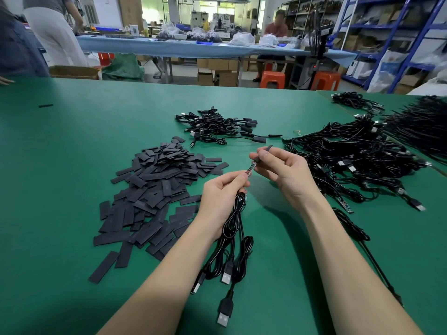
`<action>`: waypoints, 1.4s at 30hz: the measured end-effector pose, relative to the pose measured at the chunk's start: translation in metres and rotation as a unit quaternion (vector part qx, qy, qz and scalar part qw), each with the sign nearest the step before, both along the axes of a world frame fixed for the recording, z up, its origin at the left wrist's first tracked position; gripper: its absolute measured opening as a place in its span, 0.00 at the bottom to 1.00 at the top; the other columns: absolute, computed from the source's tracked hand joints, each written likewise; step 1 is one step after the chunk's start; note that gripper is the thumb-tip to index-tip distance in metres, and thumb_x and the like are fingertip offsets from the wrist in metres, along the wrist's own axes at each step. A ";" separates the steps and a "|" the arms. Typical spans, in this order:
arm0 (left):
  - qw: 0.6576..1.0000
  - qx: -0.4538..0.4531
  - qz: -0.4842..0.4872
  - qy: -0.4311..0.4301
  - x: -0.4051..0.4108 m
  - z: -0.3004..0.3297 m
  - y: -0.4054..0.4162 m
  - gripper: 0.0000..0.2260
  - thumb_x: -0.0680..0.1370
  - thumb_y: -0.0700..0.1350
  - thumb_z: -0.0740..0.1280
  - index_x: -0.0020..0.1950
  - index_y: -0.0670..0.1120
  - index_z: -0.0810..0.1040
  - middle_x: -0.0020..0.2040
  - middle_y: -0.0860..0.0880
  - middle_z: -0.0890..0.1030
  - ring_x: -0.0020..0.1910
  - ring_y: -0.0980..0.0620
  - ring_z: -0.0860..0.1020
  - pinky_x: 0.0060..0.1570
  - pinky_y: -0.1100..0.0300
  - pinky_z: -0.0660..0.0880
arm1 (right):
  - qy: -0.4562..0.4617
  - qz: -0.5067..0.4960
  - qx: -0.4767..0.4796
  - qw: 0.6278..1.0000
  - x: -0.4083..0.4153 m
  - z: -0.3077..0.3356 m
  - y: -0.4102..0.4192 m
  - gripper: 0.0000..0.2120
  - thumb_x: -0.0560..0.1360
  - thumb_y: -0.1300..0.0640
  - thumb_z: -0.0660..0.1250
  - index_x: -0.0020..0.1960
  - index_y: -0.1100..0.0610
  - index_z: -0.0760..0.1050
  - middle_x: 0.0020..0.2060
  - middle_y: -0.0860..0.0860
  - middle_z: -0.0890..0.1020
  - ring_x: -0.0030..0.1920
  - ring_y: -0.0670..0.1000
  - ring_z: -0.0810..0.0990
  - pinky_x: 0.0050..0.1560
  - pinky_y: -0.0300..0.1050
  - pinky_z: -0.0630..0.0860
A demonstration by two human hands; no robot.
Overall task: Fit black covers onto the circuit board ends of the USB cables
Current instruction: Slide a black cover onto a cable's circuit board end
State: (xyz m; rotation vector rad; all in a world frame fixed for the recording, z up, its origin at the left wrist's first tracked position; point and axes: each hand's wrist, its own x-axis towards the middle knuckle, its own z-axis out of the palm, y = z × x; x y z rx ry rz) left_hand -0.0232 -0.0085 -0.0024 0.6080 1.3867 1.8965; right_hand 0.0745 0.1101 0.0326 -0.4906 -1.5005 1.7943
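On the green worktop (72,146), flat black covers (154,189) are heaped left; tangled cables (350,160) lie right. The left hand (222,197) grips a bundle of USB cables (232,238), pinching a circuit board end (250,169). The right hand (283,170) pinches one cover (263,153) at its tip.

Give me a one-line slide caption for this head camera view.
Right hand slides a black cover onto the circuit board end of USB cables held in the left hand.

Left hand (223,189) hides the bundled cables' (233,228) board ends, apparently several.
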 end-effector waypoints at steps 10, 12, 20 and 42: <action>0.999 0.009 -0.027 -0.014 0.000 0.003 -0.002 0.08 0.79 0.42 0.71 0.44 0.50 0.88 0.36 0.52 0.81 0.32 0.56 0.73 0.40 0.60 0.71 | 0.009 -0.012 0.009 1.000 0.001 0.000 -0.005 0.06 0.72 0.58 0.75 0.47 0.59 0.84 0.47 0.60 0.87 0.48 0.50 0.85 0.50 0.40 0.81; 0.999 0.020 -0.037 -0.026 0.000 0.004 -0.002 0.09 0.79 0.41 0.71 0.43 0.49 0.89 0.36 0.51 0.80 0.33 0.55 0.73 0.41 0.59 0.70 | 0.001 0.002 0.003 1.000 0.002 0.000 -0.003 0.07 0.73 0.58 0.74 0.49 0.61 0.83 0.48 0.59 0.87 0.47 0.50 0.85 0.50 0.39 0.81; 0.995 0.039 -0.080 -0.044 0.000 0.007 -0.005 0.14 0.80 0.37 0.68 0.40 0.50 0.89 0.36 0.49 0.81 0.32 0.56 0.74 0.45 0.60 0.72 | -0.068 0.098 -0.030 0.992 0.017 0.009 0.005 0.07 0.71 0.52 0.74 0.46 0.54 0.86 0.53 0.57 0.86 0.45 0.47 0.84 0.46 0.39 0.81; 0.996 0.030 -0.081 -0.033 -0.003 0.006 -0.006 0.12 0.79 0.37 0.69 0.40 0.49 0.88 0.37 0.48 0.83 0.33 0.57 0.75 0.39 0.67 0.76 | -0.080 0.146 -0.010 0.986 0.031 0.013 0.008 0.07 0.70 0.58 0.74 0.48 0.53 0.85 0.54 0.58 0.86 0.44 0.48 0.85 0.45 0.40 0.81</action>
